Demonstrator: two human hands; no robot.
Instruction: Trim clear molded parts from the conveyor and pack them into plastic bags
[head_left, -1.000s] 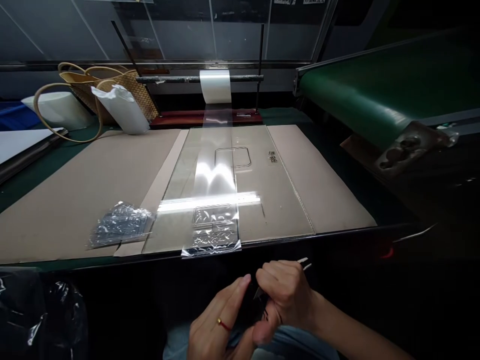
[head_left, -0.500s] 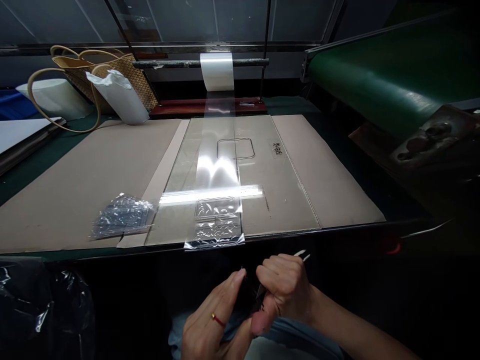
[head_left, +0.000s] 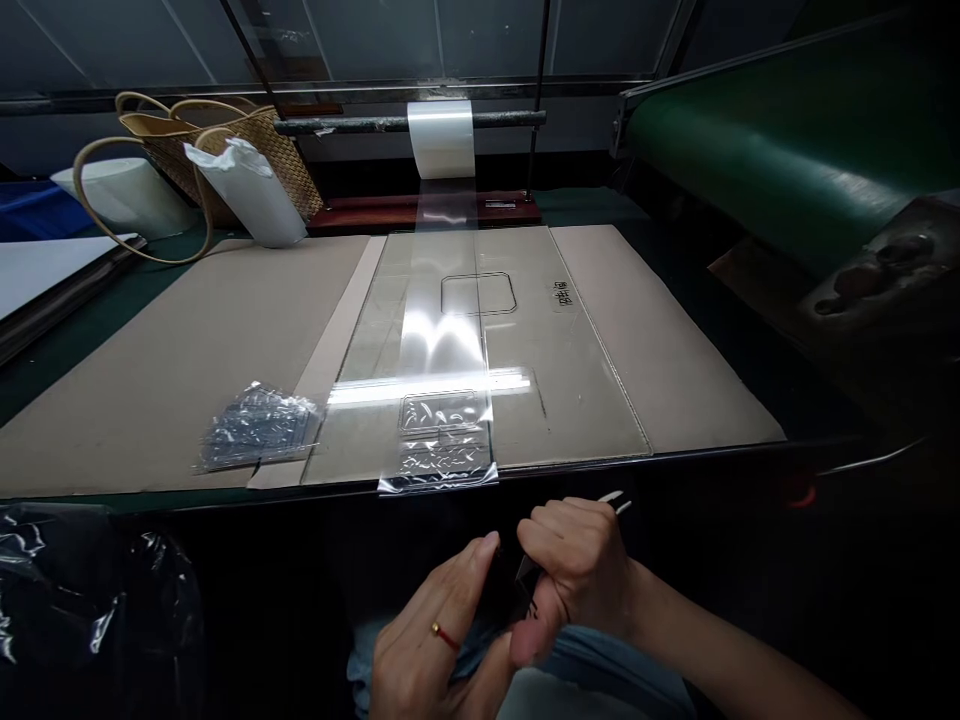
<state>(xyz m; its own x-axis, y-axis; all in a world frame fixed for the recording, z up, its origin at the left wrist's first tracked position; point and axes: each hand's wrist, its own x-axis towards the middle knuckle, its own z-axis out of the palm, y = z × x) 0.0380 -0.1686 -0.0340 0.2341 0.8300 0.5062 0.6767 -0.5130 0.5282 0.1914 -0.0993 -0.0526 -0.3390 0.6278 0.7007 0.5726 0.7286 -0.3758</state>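
**Right hand (head_left: 577, 565) clamps small blade (head_left: 526, 570)**

Left hand (head_left: 431, 650), red thread (head_left: 446, 637) on one finger, sits just beside it, its grip lost in shadow. Both work below the tabletop (head_left: 45, 385) edge. Clear film (head_left: 442, 340) runs from a roll (head_left: 441, 138) at top centre, apparently drawn flat across cardboard (head_left: 165, 380). Dark printing (head_left: 562, 295) there stays unreadable.

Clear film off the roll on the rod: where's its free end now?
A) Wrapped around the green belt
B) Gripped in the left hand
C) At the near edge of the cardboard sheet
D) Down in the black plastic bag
C. The clear film runs down from the roll across the cardboard sheet and stops at its near edge, apart from the left hand and the right hand.
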